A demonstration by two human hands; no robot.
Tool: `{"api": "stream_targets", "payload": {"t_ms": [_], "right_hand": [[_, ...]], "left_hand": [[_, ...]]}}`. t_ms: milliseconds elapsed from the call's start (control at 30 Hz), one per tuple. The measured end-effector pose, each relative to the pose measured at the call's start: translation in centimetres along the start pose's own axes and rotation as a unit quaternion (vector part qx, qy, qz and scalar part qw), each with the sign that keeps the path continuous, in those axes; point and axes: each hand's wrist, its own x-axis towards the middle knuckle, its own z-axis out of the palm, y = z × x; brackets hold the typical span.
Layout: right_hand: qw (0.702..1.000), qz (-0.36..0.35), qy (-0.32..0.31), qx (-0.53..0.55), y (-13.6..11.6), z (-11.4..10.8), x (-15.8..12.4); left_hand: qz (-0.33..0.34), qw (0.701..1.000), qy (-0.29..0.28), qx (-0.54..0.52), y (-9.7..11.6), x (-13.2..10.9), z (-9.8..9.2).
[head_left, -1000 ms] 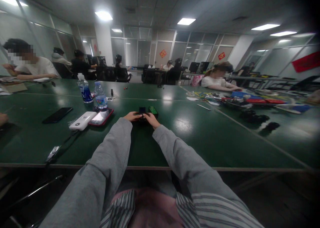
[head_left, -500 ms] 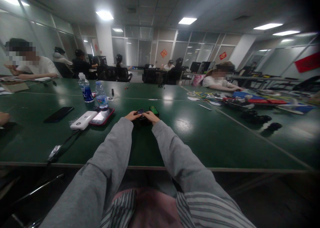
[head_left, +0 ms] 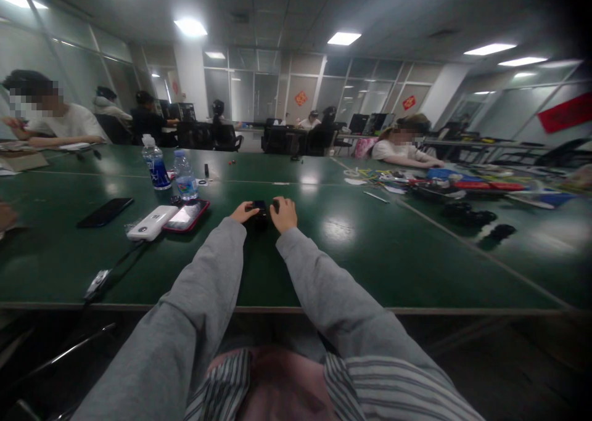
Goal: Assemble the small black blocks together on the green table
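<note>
Both my arms in grey sleeves reach forward over the green table (head_left: 370,254). My left hand (head_left: 243,212) pinches the left side of a small dark device (head_left: 258,214) that rests on the table. My right hand (head_left: 283,214) is curled into a loose fist just right of the device, its fingers folded over something hidden. The two hands sit close together, with the device between them.
To the left lie a phone in a red case (head_left: 187,216), a white power bank (head_left: 150,222), a black phone (head_left: 105,212) and two water bottles (head_left: 155,162). Coloured clutter (head_left: 444,183) and black parts (head_left: 467,214) fill the right. Other people sit at the far edges.
My right hand has lifted and curled over the spot where a small green object lay; that object no longer shows. My left hand stays on the dark device.
</note>
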Motion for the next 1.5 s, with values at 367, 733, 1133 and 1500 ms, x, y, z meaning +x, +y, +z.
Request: {"api": "stream_targets", "payload": {"t_ms": [367, 733, 1133, 1500], "right_hand": [[0.994, 0.044, -0.087, -0.042, 5.3, 1.3, 0.3], [0.996, 0.002, -0.065, -0.066, 4.2, 0.6, 0.2], [0.996, 0.078, -0.035, 0.026, 5.2, 2.4, 0.6], [0.994, 0.109, -0.025, -0.003, 5.1, 1.9, 0.6]], "left_hand": [[-0.032, 0.997, 0.075, 0.009, -1.2, 0.3, -0.1], [-0.043, 0.998, 0.051, -0.019, 0.0, -0.4, 0.4], [-0.046, 0.997, 0.052, -0.012, 0.1, -0.4, 0.5], [-0.055, 0.997, 0.048, -0.009, 0.0, -0.4, 0.4]]}}
